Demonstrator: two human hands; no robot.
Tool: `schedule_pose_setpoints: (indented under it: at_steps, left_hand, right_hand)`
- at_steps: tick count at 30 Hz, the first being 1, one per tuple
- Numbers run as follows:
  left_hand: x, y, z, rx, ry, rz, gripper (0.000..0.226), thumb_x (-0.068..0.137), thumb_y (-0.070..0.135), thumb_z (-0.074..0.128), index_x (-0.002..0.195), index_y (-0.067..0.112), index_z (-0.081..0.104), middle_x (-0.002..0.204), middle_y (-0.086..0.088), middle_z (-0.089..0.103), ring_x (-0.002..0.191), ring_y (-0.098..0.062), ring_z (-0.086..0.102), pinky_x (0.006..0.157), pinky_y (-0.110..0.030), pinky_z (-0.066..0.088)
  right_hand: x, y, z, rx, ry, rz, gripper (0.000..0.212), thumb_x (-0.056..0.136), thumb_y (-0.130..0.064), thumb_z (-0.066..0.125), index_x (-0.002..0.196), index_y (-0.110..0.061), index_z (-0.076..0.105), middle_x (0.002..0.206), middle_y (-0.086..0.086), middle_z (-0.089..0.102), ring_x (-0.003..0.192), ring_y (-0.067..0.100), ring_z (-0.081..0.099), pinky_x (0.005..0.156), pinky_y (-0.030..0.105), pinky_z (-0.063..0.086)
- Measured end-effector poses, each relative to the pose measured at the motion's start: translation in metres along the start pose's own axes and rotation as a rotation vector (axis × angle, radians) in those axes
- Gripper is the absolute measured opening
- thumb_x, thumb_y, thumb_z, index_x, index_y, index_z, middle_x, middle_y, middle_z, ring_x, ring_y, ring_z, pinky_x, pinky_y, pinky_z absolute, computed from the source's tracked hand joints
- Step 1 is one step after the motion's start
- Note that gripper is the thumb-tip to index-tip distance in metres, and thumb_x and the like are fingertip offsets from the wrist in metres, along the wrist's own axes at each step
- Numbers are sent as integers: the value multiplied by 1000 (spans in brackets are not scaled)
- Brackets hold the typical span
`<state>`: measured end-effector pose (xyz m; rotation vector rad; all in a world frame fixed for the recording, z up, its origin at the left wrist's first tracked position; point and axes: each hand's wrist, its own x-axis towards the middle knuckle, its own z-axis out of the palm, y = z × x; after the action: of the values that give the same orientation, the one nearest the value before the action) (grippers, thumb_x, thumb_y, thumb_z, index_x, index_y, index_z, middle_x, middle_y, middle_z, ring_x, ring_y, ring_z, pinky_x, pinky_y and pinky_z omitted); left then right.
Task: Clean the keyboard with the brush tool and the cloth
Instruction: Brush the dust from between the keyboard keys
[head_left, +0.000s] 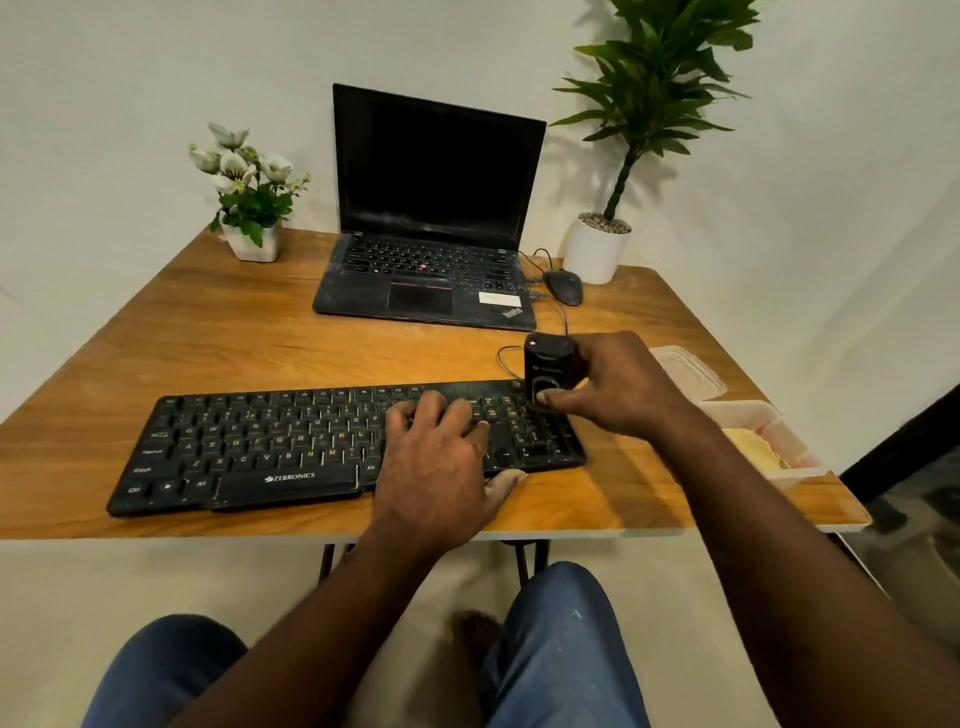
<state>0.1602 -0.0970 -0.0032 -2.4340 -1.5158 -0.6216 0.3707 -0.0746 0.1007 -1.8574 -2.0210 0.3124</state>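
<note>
The brushing step looks to be in hand. The right hand (623, 384) has its grip wrapped round the black brush tool (545, 369), held upright with its lower end on the keys at the right end of the keyboard (260, 447). The left hand (436, 457) lies flat on the keys just beside it, its grip slack and holding nothing, apparently steadying the board on the surface (260, 332). Next would likely be strokes leftward along the rows. The yellow cloth (753, 449) waits in a clear container (769, 415) at the right edge.
</note>
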Motion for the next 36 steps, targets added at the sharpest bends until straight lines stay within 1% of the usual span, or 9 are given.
schedule_pose_setpoints:
  at_steps: [3,7,11,16,21,23,27,32,36]
  left_hand:
    - [0,1,-2,-4,1,2,73,85,81,45,111,21,77,107,1,61,110,-25,46,95,-50,39]
    - [0,1,-3,1,-3,-4,73,85,82,45,110,21,77,108,1,61,110,-25,45,95,-50,38]
    - [1,2,-4,9,-23,-17,73,85,82,42,111,23,76,108,2,60,109,-24,43,96,-50,36]
    - [0,1,-2,2,-31,-17,73,86,82,42,113,23,76,109,2,59,111,-24,42,97,-49,35]
    - [0,1,-1,-7,-39,-19,72,86,82,42,114,24,75,111,3,58,112,-23,42,99,-50,35]
    - [0,1,-2,-7,-38,-16,72,86,82,42,113,24,75,110,3,58,112,-23,43,98,-50,36]
    - [0,1,-4,-2,-50,-14,74,87,82,39,115,24,75,113,2,59,113,-24,42,98,-50,35]
    - [0,2,-7,-5,-54,-14,73,87,82,40,116,24,74,114,2,58,113,-23,42,98,-50,35]
    - [-1,1,-7,-8,-42,-15,73,87,82,41,113,24,75,112,2,59,112,-23,43,97,-49,36]
  right_hand:
    - [34,-1,11,-54,68,21,50,77,-36,87,122,-20,71,111,-1,76,95,15,69,80,34,58]
    - [54,-1,21,-142,81,27,55,78,-39,86,125,-19,68,116,3,75,100,19,69,71,27,46]
    - [41,-1,20,-216,6,22,58,75,-43,86,127,-23,67,115,2,74,99,20,68,74,31,53]
    - [-10,2,7,-164,-99,32,50,74,-41,86,120,-26,71,102,-7,73,83,10,65,69,29,55]
    - [-45,-5,-3,-243,-206,-6,44,74,-46,85,112,-30,70,89,-15,67,74,4,61,58,20,44]
    - [-43,-8,-8,-223,-250,-7,48,75,-44,86,118,-30,69,91,-14,69,77,5,64,62,22,51]
    - [-14,-11,-10,-68,-128,3,54,76,-35,88,125,-24,68,106,-7,75,89,7,68,79,34,60]
    - [39,-15,10,-105,35,-19,50,77,-39,86,120,-22,70,107,-3,76,91,14,69,72,30,54]
    - [47,-18,23,-186,10,-36,55,76,-42,86,123,-22,69,114,0,74,98,17,68,69,26,48]
